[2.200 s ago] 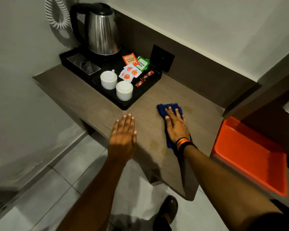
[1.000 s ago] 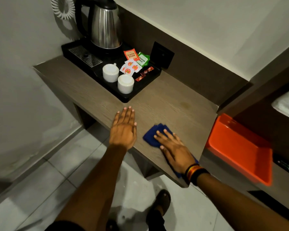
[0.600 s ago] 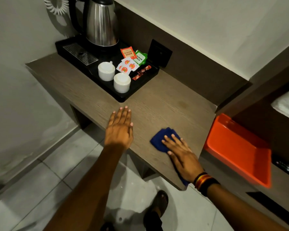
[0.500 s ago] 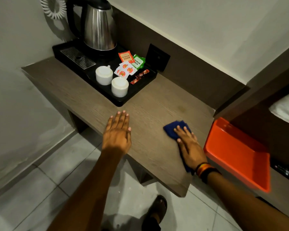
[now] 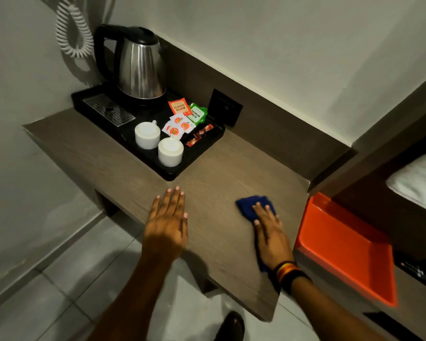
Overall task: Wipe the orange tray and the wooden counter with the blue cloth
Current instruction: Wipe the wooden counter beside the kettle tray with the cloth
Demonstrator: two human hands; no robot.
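The right hand (image 5: 271, 232) lies flat, fingers spread, pressing the blue cloth (image 5: 250, 206) against the wooden worktop (image 5: 219, 173) near its right edge. The left hand (image 5: 167, 222) rests open, palm down, at the front edge, holding nothing. The orange tray (image 5: 347, 249) sits just beside the worktop, lower, to the right. A black tray (image 5: 197, 153) with a kettle (image 5: 139, 67) and two white cups (image 5: 159, 143) stands at the back left.

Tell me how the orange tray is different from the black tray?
The orange tray is bright and empty; the black tray is dark and carries a kettle, two white cups and tea packets. The orange tray sits on a lower ledge at the right, while the black tray sits on the wooden counter. Both are rectangular with raised rims.
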